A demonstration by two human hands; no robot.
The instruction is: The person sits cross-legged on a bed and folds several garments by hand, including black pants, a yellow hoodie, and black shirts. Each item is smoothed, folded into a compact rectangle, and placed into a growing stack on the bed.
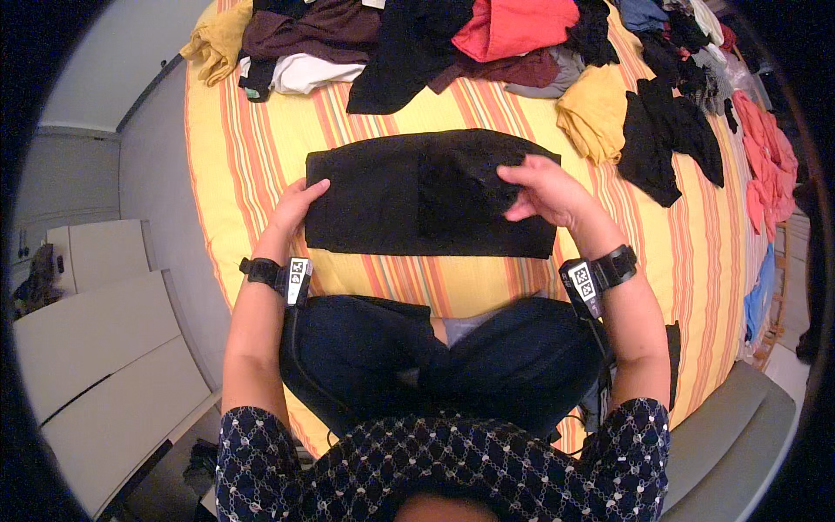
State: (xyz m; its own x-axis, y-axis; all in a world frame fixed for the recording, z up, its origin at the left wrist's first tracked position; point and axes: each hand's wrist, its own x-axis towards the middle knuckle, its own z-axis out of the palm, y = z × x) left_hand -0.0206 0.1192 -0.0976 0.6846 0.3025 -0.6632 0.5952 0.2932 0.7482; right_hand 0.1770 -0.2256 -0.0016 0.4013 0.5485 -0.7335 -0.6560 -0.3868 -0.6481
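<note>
A black folded garment lies flat as a wide rectangle on the striped yellow and orange bedspread, in front of my crossed legs. My left hand grips its left edge, the thumb on top and the fingers out of sight beneath. Over the garment's right part is my right hand, thumb and fingers apart and slightly blurred; whether the fingertips touch the cloth, I cannot tell. Each wrist wears a strap with a small black device.
Loose clothes lie along the far side, among them a red garment, a white one and a mustard one. A black garment and a coral one are at the right. White cabinets stand left of the bed.
</note>
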